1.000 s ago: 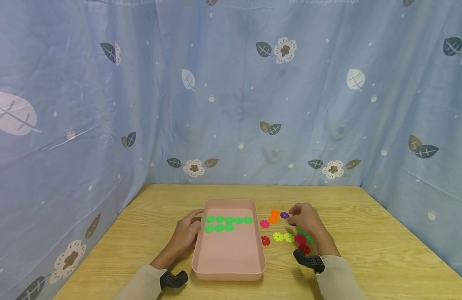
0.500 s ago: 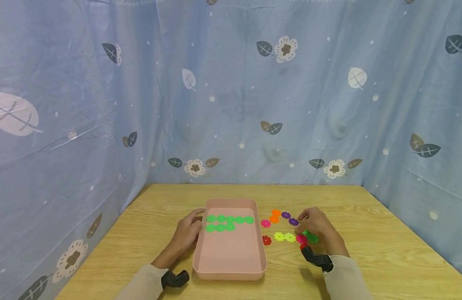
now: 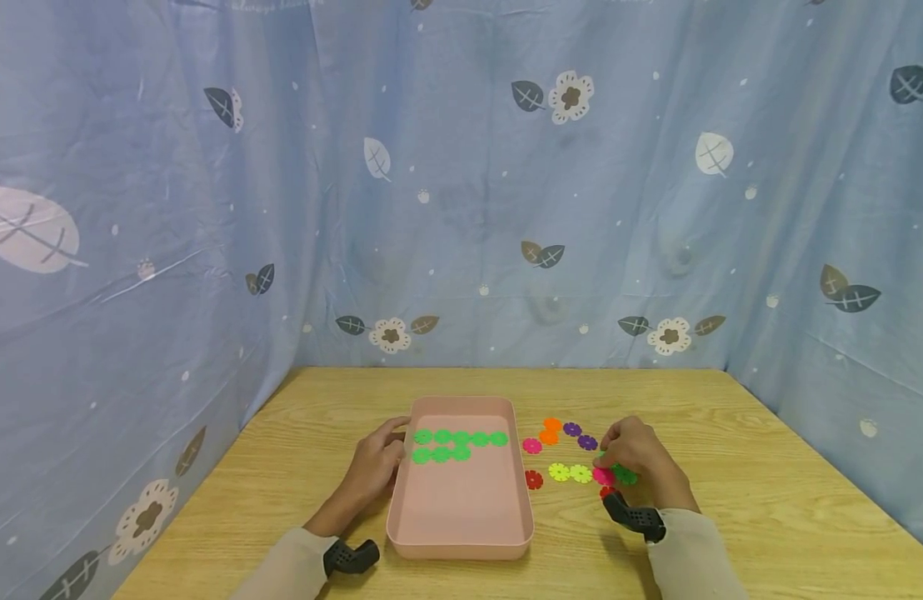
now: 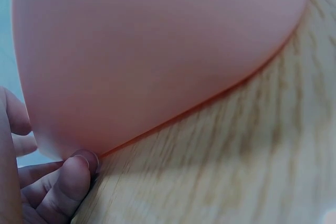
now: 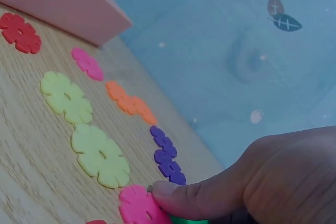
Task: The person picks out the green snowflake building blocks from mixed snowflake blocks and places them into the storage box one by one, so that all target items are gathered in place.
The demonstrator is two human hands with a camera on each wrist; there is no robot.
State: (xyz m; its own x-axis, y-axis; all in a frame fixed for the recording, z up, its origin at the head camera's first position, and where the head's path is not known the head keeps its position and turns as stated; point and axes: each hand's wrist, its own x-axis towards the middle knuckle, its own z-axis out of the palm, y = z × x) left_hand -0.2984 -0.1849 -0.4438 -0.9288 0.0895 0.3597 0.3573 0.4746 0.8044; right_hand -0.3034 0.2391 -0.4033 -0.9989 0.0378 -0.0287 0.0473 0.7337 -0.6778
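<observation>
My left hand (image 3: 376,458) holds the left side of a pink tray (image 3: 461,517). The left wrist view shows fingers (image 4: 71,182) bent against the tray's lower edge and others at its rim. Inside the tray, light-green flower-shaped discs (image 3: 441,454) lie in two rows. On the table to the right, my right hand (image 3: 636,448) pinches a green flower-shaped disc (image 3: 601,457) between thumb and fingers, much of it hidden. Its thumb lies against the edge of a pink disc (image 5: 137,205). Another green disc (image 3: 624,475) lies just below the hand.
Beside the tray lie a red disc (image 3: 533,480), a pink one (image 3: 532,446), two orange (image 3: 549,437), two purple (image 3: 587,442) and two yellow (image 3: 581,473). A further red disc (image 3: 607,493) is partly covered by the right wrist's black device (image 3: 636,518). A blue patterned curtain (image 3: 461,208) surrounds the table.
My right hand has moved from the purple discs toward the front right, to the green and pink ones, and its fingers have closed together. The left hand stays on the tray.
</observation>
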